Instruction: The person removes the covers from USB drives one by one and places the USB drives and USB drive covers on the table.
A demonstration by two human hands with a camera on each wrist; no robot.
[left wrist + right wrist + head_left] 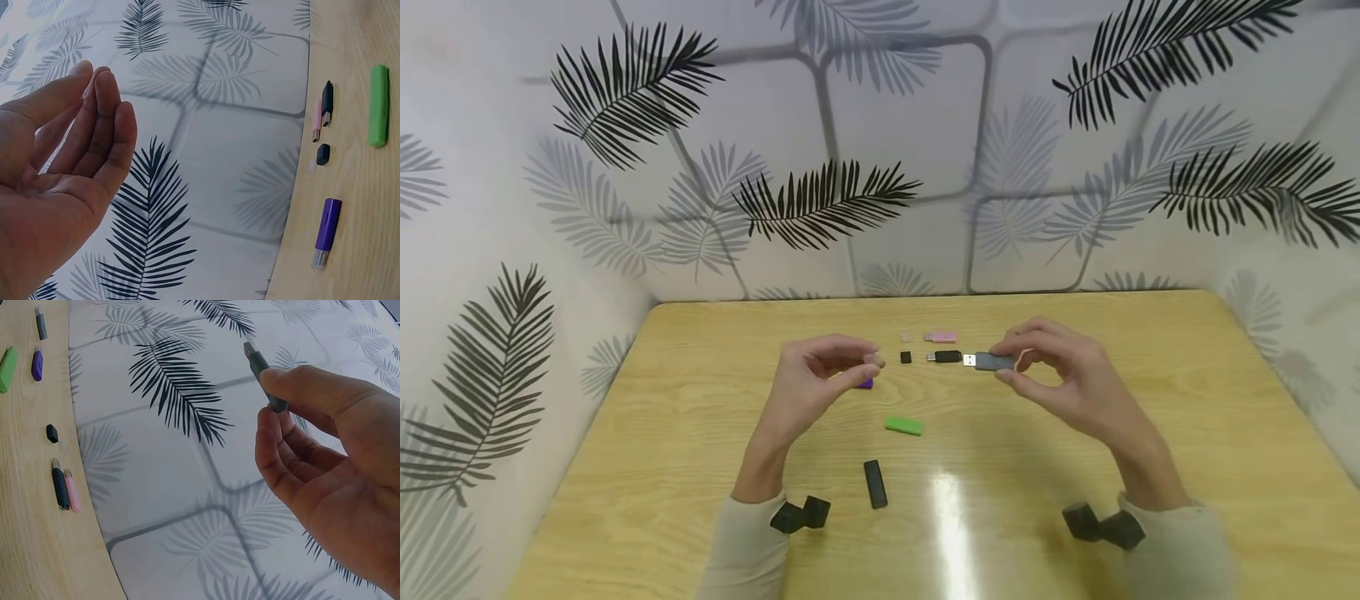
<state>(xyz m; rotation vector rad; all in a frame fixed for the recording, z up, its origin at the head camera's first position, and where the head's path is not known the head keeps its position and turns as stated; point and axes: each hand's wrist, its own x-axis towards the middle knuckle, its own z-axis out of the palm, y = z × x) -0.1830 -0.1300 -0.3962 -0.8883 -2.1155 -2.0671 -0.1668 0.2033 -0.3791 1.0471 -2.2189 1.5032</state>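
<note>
My right hand pinches a grey USB stick between thumb and fingertips, its bare metal plug pointing left. Held up over the table, the stick also shows in the right wrist view. On the other side, my left hand pinches a small translucent cap at its fingertips; in the left wrist view the fingers hide most of it. A purple USB stick lies under the left hand, partly covered in the head view. Between the hands are a black USB stick and its black cap.
Behind the black stick lies a pink USB stick with a small clear cap to its left. Nearer me are a green stick and a long black stick. A leaf-patterned cloth rises behind the wooden table.
</note>
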